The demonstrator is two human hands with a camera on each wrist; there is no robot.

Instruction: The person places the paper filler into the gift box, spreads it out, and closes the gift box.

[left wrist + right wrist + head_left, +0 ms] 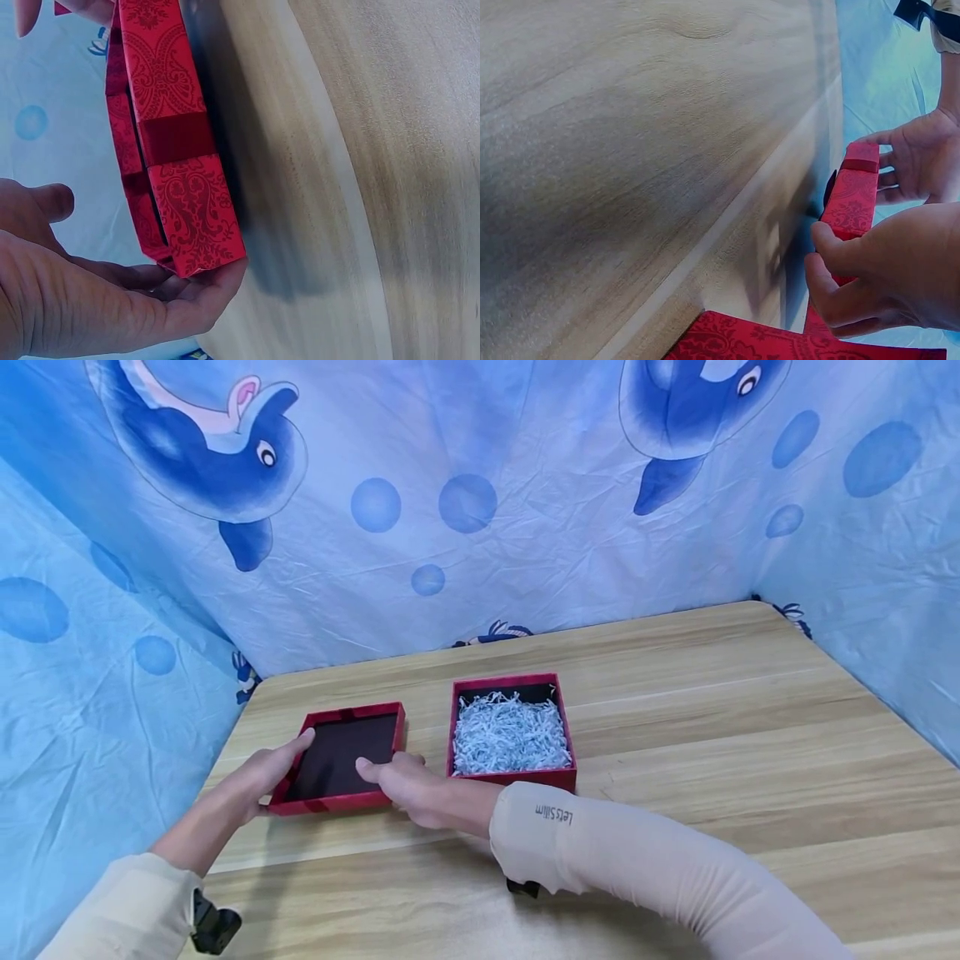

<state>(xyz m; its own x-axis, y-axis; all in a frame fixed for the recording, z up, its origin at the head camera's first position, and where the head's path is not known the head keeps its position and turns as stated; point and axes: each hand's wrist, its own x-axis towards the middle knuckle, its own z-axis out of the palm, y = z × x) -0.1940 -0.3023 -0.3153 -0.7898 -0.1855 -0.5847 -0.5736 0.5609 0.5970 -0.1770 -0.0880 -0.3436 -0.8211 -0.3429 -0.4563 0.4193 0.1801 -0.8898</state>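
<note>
Cream right sleeve (645, 856) foremost; I have left grip (261, 778) and right grip (414, 788) part-closed, each holding one side of the red lid (341, 760), left of the paper-filled red box (543, 779).

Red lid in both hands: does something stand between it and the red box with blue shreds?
No other object visibly does: tabletop lies between the red lid and red box. The right hand, gripping the lid, and its forearm cross the gap's near side.
</note>
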